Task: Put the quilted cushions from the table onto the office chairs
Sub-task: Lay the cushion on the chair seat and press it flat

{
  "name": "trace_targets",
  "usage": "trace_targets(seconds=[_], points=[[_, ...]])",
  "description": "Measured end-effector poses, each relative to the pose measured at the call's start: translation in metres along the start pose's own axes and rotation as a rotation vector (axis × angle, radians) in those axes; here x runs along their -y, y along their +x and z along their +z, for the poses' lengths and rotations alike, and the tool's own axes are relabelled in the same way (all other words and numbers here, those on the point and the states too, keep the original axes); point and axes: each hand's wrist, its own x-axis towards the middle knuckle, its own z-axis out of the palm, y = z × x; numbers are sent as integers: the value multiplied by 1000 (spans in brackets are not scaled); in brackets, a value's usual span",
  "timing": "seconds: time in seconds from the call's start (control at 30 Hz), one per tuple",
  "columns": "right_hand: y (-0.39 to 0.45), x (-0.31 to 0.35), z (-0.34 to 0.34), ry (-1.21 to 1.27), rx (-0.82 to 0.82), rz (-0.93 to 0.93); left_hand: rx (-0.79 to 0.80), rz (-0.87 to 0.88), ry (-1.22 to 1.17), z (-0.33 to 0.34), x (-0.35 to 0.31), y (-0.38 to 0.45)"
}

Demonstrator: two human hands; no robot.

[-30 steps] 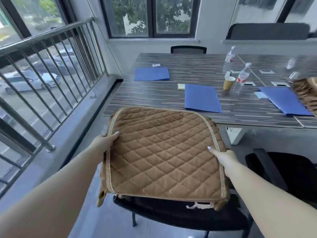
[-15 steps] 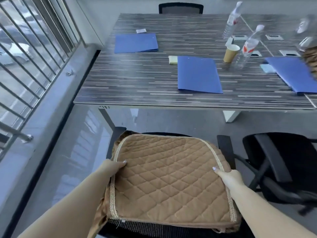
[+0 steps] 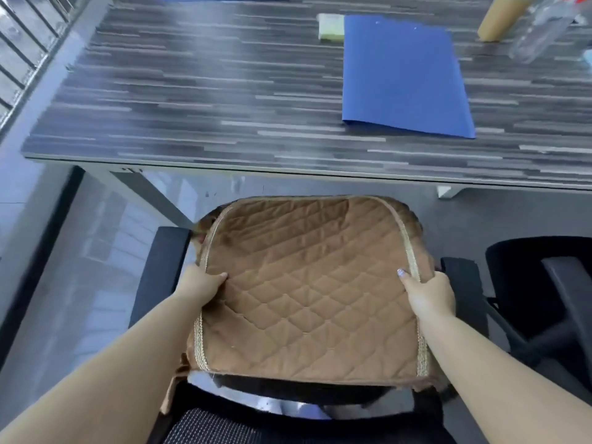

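A brown quilted cushion (image 3: 307, 283) with a gold braid border lies over the seat of a black office chair (image 3: 163, 267), between its two armrests. My left hand (image 3: 201, 286) grips the cushion's left edge, thumb on top. My right hand (image 3: 427, 293) grips the right edge by the braid. The chair's mesh backrest shows at the bottom of the view, under the cushion's near edge. The seat itself is hidden beneath the cushion.
The striped dark table (image 3: 192, 100) stands just beyond the chair, with a blue folder (image 3: 403, 75), a sticky-note pad (image 3: 330, 25), a paper cup (image 3: 499, 17) and a plastic bottle (image 3: 541, 30). A second black chair (image 3: 551, 299) is at the right. A railing (image 3: 19, 49) runs at the left.
The cushion has come down from table height to the chair seat, both hands still on its sides. My view has tipped downward and closer to the chair.
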Motion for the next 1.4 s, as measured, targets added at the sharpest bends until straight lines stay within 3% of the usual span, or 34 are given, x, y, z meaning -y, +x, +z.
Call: trace_targets(seconds=[0.4,0.67,0.87,0.93,1.03,1.1,1.17,1.27,1.4], points=[[50,-95,91,-101,26,164,-19,-53,42,88,82,67],[32,-147,105,-150,91,300,-19,-104,148,106,121,68],[35,-144,110,-198,66,312,-9,-157,241,108,116,72],[29,-139,112,-237,6,264,-48,-125,265,112,109,65],[8,-121,117,-258,-46,7,-109,197,300,118,96,50],[1,-105,124,-363,25,-250,-84,434,420,126,83,46],[5,-87,135,-547,153,-446,-35,548,522,135,66,49],[18,-60,159,-731,274,-561,9,615,634,151,42,58],[42,-40,189,-886,337,-545,41,536,736,173,30,79]])
